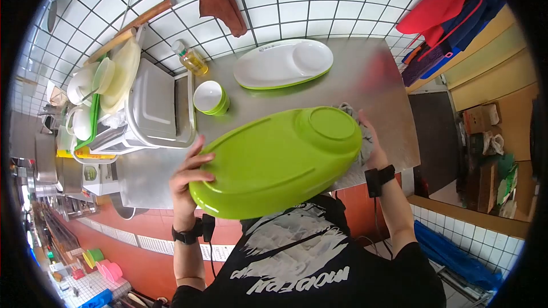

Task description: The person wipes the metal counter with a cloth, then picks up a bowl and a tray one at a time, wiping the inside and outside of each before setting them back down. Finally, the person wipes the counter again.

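A large oval green plate [262, 159] is held up over the steel table with its green underside facing me. My left hand [191, 178] grips its left end, fingers over the rim. At its right end my right hand [372, 144] holds a grey cloth [365, 151] against the edge, its fingers partly hidden behind cloth and plate. Behind, on the table, lies a second oval plate [279, 65], white inside with a green rim. Left of that plate stands a stack of small green bowls [210, 98], white inside.
A glass bottle of yellow liquid [194, 63] stands near the tiled wall. On the left of the steel table [394, 102] is a white rack [191, 108] with bowls and a green tray. Cloths [445, 5] hang at the upper right.
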Demonstrator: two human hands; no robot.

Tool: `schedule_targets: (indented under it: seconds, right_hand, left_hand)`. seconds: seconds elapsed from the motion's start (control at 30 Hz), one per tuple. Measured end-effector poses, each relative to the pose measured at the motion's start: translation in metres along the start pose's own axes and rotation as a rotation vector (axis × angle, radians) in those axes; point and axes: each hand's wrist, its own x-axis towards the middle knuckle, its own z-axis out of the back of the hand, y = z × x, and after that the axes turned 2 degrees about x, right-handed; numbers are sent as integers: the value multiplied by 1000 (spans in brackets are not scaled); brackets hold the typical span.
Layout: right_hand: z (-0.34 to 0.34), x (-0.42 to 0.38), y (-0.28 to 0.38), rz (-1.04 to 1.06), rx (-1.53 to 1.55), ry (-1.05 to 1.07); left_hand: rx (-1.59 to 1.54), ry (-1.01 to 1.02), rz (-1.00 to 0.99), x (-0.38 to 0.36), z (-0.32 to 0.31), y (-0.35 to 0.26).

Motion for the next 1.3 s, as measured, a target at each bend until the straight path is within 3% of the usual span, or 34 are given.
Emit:
schedule_targets:
  seconds: [0.07,0.17,0.2,0.27,0.3,0.33,0.4,0.47,0.53,0.77,0.83,0.87,0.93,1.0,1.1,1.17,1.2,1.23,1.3]
  right_hand:
    - [12,10,-5,20,-65,6]
    - [18,12,-9,87,-161,-61]
    - [7,6,-7,82,-188,-110]
    - [7,7,-6,73,-213,-154]
    - [19,11,-4,71,-217,-83]
    - [20,13,-4,68,-222,-14]
    - [14,13,-4,73,-220,-39]
    - [14,15,-6,77,-217,-64]
    - [28,20,-7,88,-157,-128]
    - [45,27,-1,113,-296,-210]
    - [40,44,7,162,-833,-420]
    - [38,48,8,163,-828,-427]
    - [18,52,10,490,-1100,-528]
    - [-56,36,-1,791,-1225,-443]
    - [-144,16,-29,1255,-1519,26]
    - [-187,0,-64,1347,-1547,236]
    - [-200,-8,-80,1325,-1598,336]
    - [-209,-11,-98,1335,-1661,305]
    - [-219,-9,-94,1313,-1661,259]
  left_hand:
    - [0,62,-120,10,1,-3]
    - [-203,-435,176,33,-35,-39]
    - [-194,-440,172,34,-35,-41]
    - [-714,-545,343,36,-33,-44]
    - [-545,-588,486,42,-34,-49]
    - [-541,-592,484,33,-30,-42]
    - [-893,-774,665,17,-24,-23]
    - [-978,-836,661,15,-23,-17]
    - [-1182,-592,663,19,-21,-21]
    - [-1078,-370,808,-5,-25,-12]
    - [-965,-297,779,-3,-32,-18]
    - [-854,-218,749,-2,-35,-22]
    - [-764,-149,765,3,-40,-22]
    - [-541,-40,831,8,-48,-17]
    - [-479,1,833,21,-66,-9]
    - [-459,22,814,29,-81,-9]
    - [-499,-121,757,32,-89,-12]
    - [-537,-265,698,33,-93,-14]
    - [-609,-127,705,19,-74,1]
